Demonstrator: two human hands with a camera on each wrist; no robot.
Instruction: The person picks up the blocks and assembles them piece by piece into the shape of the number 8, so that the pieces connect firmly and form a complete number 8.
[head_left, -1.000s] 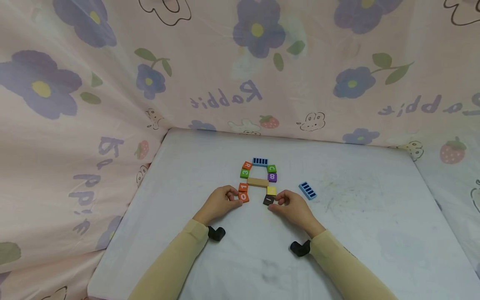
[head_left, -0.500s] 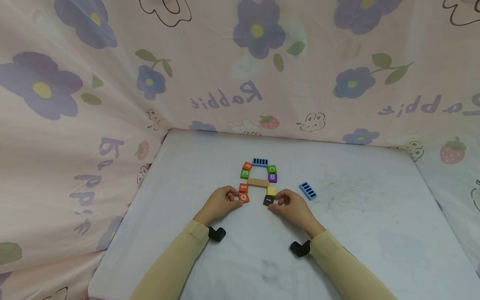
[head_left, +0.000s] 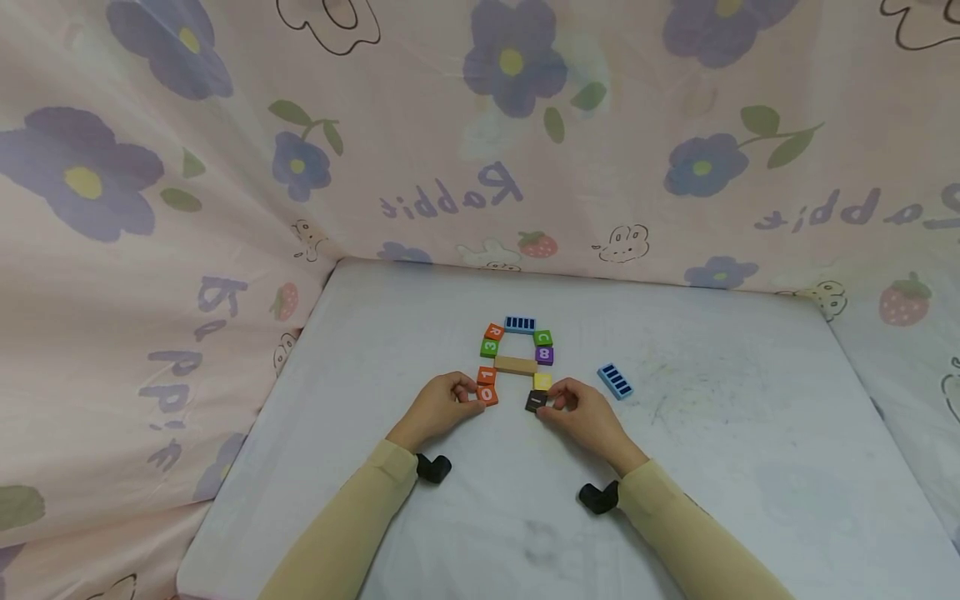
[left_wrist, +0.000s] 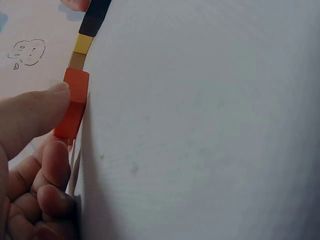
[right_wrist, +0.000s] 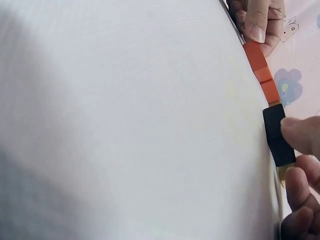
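Note:
My left hand [head_left: 441, 407] pinches an orange block marked 0 [head_left: 487, 396] at the near left end of a block figure shaped like a letter A. In the left wrist view, the thumb lies on the near face of this orange block [left_wrist: 76, 100], with a fingertip at its end. Opposite, my right hand [head_left: 591, 417] pinches a black block [head_left: 536, 402] by its right side. The right wrist view has the thumb on the black block [right_wrist: 276, 134]. Against these two blocks stand an orange block marked 1 [head_left: 486, 376] and a yellow block [head_left: 542, 381], partly covered by the fingers.
A plain wooden bar [head_left: 516, 365] crosses the figure. Above it are green [head_left: 489, 348], orange [head_left: 493, 332] and purple [head_left: 544, 356] blocks, another green block [head_left: 543, 337], and a blue striped bar [head_left: 521, 324] on top. A second blue striped bar [head_left: 615, 381] lies apart on the right.

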